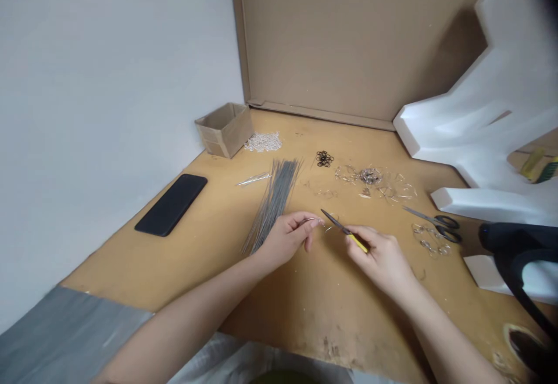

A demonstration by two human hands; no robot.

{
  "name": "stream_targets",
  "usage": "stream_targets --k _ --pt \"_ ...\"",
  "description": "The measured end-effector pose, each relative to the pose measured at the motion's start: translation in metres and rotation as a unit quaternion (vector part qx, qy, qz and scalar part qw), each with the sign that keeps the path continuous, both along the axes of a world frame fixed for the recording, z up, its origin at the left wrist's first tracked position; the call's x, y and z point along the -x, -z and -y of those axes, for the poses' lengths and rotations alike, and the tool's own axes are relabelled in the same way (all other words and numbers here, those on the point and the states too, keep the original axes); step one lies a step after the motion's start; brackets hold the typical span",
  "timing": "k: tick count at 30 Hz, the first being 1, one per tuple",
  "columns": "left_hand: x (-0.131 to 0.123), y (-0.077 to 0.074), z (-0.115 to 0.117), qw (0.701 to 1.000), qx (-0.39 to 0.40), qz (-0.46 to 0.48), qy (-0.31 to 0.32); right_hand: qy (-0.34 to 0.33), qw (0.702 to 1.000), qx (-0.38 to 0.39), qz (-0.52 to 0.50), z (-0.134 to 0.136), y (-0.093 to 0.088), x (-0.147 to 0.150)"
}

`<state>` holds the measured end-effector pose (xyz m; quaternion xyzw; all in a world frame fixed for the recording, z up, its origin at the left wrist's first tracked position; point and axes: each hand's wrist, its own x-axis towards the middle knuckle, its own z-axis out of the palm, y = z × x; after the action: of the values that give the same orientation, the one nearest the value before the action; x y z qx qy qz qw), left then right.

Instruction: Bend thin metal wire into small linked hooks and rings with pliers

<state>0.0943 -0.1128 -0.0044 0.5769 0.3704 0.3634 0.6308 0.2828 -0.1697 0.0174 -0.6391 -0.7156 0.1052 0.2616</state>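
My left hand [290, 234] is closed in a pinch on a thin piece of wire [310, 219], its end near small clear bits at the fingertips. Slim dark-nosed pliers with yellow handles [358, 242] are gripped in my right hand [383, 256], the nose pointing at the left fingertips. Whether the pliers touch the wire I cannot tell. A bundle of straight grey wires [281, 189] lies just behind and left of my left hand. Beyond the pliers, a tangle of bent wire loops [370, 176] rests on the wooden table [279, 302].
A small cardboard box [226, 131] stands at the back left beside a pile of clear beads [264, 141]. A black phone [171, 205] lies left. Black rings [324, 158] sit at the back. Scissors [440, 223] and wire pieces [430, 240] lie right, near white foam [453, 201].
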Motion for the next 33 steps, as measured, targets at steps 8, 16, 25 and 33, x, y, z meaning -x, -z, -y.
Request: stream_targets --k 8,16,25,33 --pt "0.0 -0.003 0.0 1.0 0.009 -0.007 -0.003 -0.002 1.0 -0.007 0.0 0.0 -0.002 0.002" --pt "0.0 -0.004 0.0 0.999 0.027 0.018 0.001 -0.005 1.0 -0.021 -0.016 0.001 -0.001 0.004" --pt "0.0 -0.009 0.0 0.998 0.047 0.038 -0.019 0.003 0.998 -0.056 -0.035 0.002 0.005 0.009" --pt "0.0 -0.004 -0.001 0.996 0.06 0.056 -0.017 -0.003 0.997 -0.058 -0.042 0.001 0.008 0.011"
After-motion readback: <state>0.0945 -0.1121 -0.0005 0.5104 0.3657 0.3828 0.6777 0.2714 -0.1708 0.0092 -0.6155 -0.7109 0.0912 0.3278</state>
